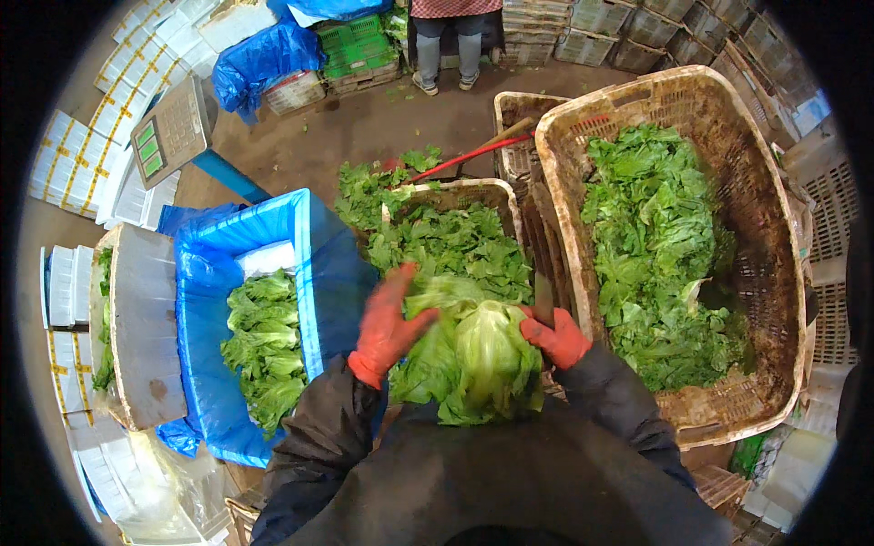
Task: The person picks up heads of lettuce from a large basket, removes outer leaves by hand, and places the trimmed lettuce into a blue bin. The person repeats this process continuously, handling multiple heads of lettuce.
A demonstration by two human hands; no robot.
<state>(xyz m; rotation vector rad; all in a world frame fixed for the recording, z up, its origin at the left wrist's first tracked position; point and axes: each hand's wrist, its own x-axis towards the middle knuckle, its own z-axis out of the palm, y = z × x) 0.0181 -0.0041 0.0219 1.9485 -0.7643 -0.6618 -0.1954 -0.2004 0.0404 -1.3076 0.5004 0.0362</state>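
Note:
A large head of leafy lettuce [488,348] lies against my front, its loose outer leaves spread to the left. My left hand [392,324], in a red glove, is spread beside those leaves, blurred, with thumb and fingers apart. In a red glove too, my right hand [556,334] is at the head's right side, closed on a knife [544,297] whose blade points up and away from me. Just beyond lies a crate [505,188] full of loose green leaves. Lettuce heads [266,348] lie in a row inside a blue-lined box [304,273] to the left.
A big dirty plastic crate [771,225] with lettuce [655,252] stands at right. A red pole [471,160] slants behind the leaf crate. Further left are a digital scale [171,133], a foam box [147,327] and stacked white boxes [75,164]. Another person [454,41] stands at the back.

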